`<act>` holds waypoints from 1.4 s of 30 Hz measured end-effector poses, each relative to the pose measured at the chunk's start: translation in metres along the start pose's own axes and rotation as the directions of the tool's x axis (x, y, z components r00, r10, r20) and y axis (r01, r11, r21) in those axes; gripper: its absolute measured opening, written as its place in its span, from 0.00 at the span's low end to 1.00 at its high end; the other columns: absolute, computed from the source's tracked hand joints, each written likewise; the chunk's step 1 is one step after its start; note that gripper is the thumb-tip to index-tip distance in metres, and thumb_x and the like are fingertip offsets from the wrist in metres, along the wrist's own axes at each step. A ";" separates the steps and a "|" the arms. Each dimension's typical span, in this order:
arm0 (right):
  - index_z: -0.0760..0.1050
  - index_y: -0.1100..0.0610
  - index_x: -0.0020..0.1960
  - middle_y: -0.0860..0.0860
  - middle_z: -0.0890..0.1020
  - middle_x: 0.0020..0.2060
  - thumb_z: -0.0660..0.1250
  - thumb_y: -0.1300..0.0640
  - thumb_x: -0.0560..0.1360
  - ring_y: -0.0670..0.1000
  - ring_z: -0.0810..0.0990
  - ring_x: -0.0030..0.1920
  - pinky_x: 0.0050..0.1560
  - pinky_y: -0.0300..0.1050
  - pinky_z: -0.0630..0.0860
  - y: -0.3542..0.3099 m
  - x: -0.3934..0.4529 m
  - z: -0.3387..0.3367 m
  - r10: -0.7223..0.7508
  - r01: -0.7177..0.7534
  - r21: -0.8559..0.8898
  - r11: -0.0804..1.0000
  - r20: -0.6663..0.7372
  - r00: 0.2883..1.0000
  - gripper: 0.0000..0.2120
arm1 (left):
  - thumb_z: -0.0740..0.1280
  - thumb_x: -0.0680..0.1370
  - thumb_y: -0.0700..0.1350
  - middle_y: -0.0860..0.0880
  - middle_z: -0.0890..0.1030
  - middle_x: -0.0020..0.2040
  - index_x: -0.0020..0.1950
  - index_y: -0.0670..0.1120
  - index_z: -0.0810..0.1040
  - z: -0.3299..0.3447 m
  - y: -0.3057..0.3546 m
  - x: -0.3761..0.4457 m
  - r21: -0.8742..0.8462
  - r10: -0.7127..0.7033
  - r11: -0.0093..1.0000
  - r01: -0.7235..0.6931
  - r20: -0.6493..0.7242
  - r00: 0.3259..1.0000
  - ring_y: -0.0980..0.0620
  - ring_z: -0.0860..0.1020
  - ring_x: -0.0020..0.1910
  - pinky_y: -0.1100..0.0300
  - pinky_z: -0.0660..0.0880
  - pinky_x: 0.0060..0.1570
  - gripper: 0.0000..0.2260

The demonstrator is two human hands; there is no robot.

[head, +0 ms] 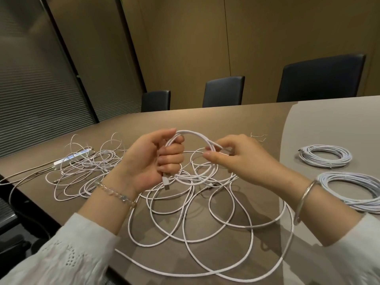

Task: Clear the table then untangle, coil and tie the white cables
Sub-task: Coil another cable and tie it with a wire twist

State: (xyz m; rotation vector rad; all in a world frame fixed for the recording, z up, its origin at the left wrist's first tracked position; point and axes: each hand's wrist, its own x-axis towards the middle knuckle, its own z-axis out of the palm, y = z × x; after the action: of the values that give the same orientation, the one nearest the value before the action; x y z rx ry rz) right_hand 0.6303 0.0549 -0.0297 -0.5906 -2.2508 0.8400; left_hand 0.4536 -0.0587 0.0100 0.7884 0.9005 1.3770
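Cables (205, 204): white, braided texture
Coiled cables (324, 156): white
Desk (236, 118): brown, paler grey-beige section at right
Chairs (224, 91): black
Sleeves (67, 258): white, eyelet embroidery
Bangle (304, 200): silver
Power strip (72, 159): white

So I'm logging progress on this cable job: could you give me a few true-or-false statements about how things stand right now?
1. Two coiled white cables lie on the table's right side. True.
2. The left hand is empty. False: it grips loops of a white braided cable with a USB plug hanging below.
3. The right hand pinches that same loop. True.
4. A white power strip sits far left. True.
5. All cables are coiled. False: a loose tangle covers the brown table.
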 end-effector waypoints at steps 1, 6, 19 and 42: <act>0.83 0.53 0.53 0.49 0.84 0.40 0.70 0.48 0.74 0.47 0.80 0.36 0.40 0.43 0.78 -0.001 0.000 0.000 0.020 -0.027 0.120 0.992 0.057 0.998 0.12 | 0.61 0.77 0.46 0.55 0.56 0.27 0.41 0.44 0.71 0.000 0.000 0.000 0.014 0.008 1.000 -0.008 -0.009 1.000 0.59 0.52 0.24 0.67 0.54 0.20 0.08; 0.81 0.58 0.56 0.53 0.85 0.38 0.70 0.57 0.76 0.44 0.72 0.28 0.30 0.37 0.71 -0.006 0.000 0.001 0.025 -0.065 0.279 0.958 0.146 0.989 0.09 | 0.61 0.78 0.48 0.53 0.60 0.25 0.40 0.45 0.70 -0.005 -0.003 0.002 0.312 0.102 0.948 -0.060 -0.119 0.988 0.57 0.59 0.21 0.59 0.76 0.30 0.09; 0.83 0.54 0.46 0.52 0.83 0.35 0.64 0.47 0.79 0.41 0.71 0.27 0.32 0.37 0.68 -0.001 0.001 0.009 -0.083 0.069 0.109 0.992 0.131 0.988 0.13 | 0.60 0.77 0.46 0.53 0.54 0.29 0.44 0.39 0.81 -0.021 0.005 -0.004 0.253 -0.073 0.963 0.090 -0.078 0.994 0.58 0.52 0.24 0.66 0.51 0.21 0.14; 0.82 0.55 0.44 0.52 0.84 0.36 0.72 0.54 0.74 0.49 0.82 0.37 0.45 0.50 0.79 -0.008 -0.002 -0.001 -0.150 0.122 0.121 0.985 0.255 0.955 0.05 | 0.55 0.85 0.48 0.54 0.59 0.23 0.43 0.43 0.71 -0.041 0.010 0.006 0.396 0.407 0.880 -0.261 -0.350 0.844 0.60 0.56 0.19 0.68 0.54 0.16 0.14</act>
State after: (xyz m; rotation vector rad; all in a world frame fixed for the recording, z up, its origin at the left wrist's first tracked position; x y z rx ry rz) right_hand 0.6309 0.0480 -0.0245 -0.2841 -2.4342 1.0079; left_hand 0.4127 -0.0541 -0.0003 0.9571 1.4175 1.7790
